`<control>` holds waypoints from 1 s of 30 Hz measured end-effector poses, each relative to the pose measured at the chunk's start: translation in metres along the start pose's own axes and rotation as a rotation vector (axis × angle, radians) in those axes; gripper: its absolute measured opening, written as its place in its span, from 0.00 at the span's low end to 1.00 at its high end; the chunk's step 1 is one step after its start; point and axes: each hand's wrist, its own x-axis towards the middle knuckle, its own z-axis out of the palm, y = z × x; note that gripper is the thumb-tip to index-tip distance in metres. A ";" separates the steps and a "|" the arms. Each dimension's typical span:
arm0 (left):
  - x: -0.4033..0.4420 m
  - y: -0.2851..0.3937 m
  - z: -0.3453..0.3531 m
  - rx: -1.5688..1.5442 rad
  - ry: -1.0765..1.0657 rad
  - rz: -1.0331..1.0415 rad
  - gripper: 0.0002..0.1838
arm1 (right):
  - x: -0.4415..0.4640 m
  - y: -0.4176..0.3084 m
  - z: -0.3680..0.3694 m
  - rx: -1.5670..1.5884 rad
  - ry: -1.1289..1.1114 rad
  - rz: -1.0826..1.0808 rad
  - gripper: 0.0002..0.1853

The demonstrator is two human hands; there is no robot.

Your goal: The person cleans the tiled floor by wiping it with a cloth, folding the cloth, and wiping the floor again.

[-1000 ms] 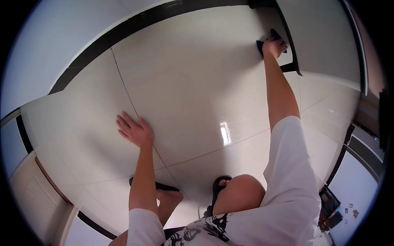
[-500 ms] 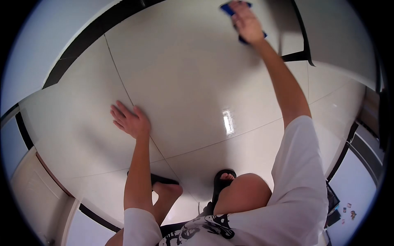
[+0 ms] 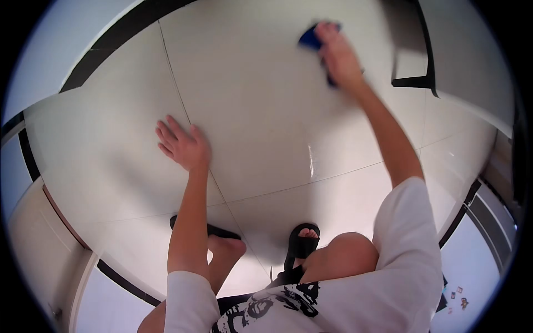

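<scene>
My left hand (image 3: pixel 184 145) lies on the glossy pale tiled floor (image 3: pixel 250 105), fingers spread and holding nothing, beside a dark tile joint. Farther out and to the right, my right hand (image 3: pixel 340 58) presses a dark blue cloth (image 3: pixel 311 38) against the floor. Parts of the cloth show beyond the fingertips and along the thumb side; the palm hides the rest. The hand and cloth are slightly blurred.
Black skirting (image 3: pixel 119 41) edges the wall at the upper left. A pale block with a black base edge (image 3: pixel 413 82) stands right of my right hand. My feet in black slippers (image 3: pixel 303 244) are near the bottom. A door (image 3: pixel 41 244) is at the lower left.
My right hand and the blue cloth have come slightly closer to me. My left hand stays spread on the floor. The camera view has shifted a little.
</scene>
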 end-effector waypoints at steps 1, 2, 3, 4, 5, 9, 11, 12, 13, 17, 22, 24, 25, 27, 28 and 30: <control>0.001 0.000 0.001 0.001 0.004 -0.001 0.40 | 0.022 0.028 -0.002 0.038 0.079 0.092 0.29; 0.001 0.001 0.000 -0.002 0.003 -0.001 0.40 | 0.047 0.050 -0.008 -0.066 0.068 0.148 0.28; 0.001 0.001 -0.002 -0.007 0.001 0.000 0.40 | 0.064 0.061 -0.014 -0.172 0.055 0.203 0.29; 0.001 0.001 -0.002 -0.012 0.001 0.000 0.41 | 0.075 0.055 -0.015 -0.184 0.048 0.257 0.29; 0.001 0.002 -0.001 -0.013 0.003 -0.003 0.41 | 0.085 0.046 -0.012 -0.197 0.041 0.313 0.29; 0.002 0.001 0.002 -0.021 0.013 -0.001 0.41 | 0.062 0.004 -0.016 -0.147 -0.071 0.126 0.28; 0.000 0.000 0.002 -0.022 0.010 -0.007 0.41 | 0.021 -0.028 0.002 -0.060 -0.032 -0.071 0.27; 0.000 0.001 0.002 -0.027 0.007 -0.008 0.41 | -0.003 -0.058 0.001 -0.048 -0.112 -0.108 0.28; 0.001 0.000 0.001 -0.033 0.008 -0.009 0.41 | -0.027 -0.094 -0.005 -0.037 -0.187 -0.148 0.28; 0.002 0.000 0.000 -0.022 0.004 -0.005 0.41 | -0.101 -0.175 -0.024 0.170 -0.412 -0.251 0.32; 0.001 0.000 -0.002 -0.057 -0.003 0.000 0.41 | -0.050 -0.105 0.008 0.085 -0.434 -0.293 0.35; -0.001 0.001 -0.004 -0.047 -0.020 -0.009 0.42 | 0.020 -0.079 0.012 0.077 -0.163 -0.111 0.31; 0.003 0.002 -0.004 -0.045 -0.014 -0.011 0.42 | 0.052 -0.060 0.025 0.048 -0.030 -0.124 0.27; 0.004 0.002 -0.005 -0.060 -0.026 -0.016 0.43 | 0.120 -0.060 0.013 -0.043 -0.027 0.000 0.26; 0.004 0.002 -0.005 -0.071 -0.034 -0.021 0.44 | 0.136 -0.054 0.032 -0.124 0.037 0.105 0.24; 0.005 0.002 -0.002 -0.065 -0.039 -0.029 0.44 | 0.151 -0.065 0.045 -0.096 0.071 0.206 0.24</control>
